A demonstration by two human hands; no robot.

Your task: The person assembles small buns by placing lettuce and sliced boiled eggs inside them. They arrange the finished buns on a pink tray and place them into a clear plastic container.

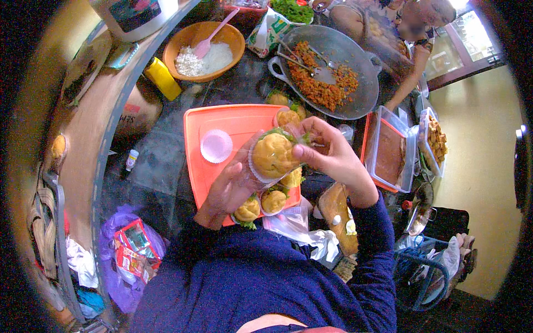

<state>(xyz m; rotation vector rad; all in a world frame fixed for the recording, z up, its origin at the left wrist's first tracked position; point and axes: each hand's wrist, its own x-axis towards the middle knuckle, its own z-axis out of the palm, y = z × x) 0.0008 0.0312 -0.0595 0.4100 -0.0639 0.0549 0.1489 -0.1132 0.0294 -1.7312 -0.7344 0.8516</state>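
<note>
A person's left hand [229, 191] cups a clear plastic bag [261, 166] from below while the right hand [327, 152] pinches its top edge, a yellow bun [272, 155] in a paper cup inside, held over an orange tray [222, 119]. More buns [261, 205] sit at the tray's near edge, an empty pink paper cup [216, 145] to the left. Farther off stand a grey wok of orange filling [325, 75] and an orange bowl [204, 50] of white rice
</note>
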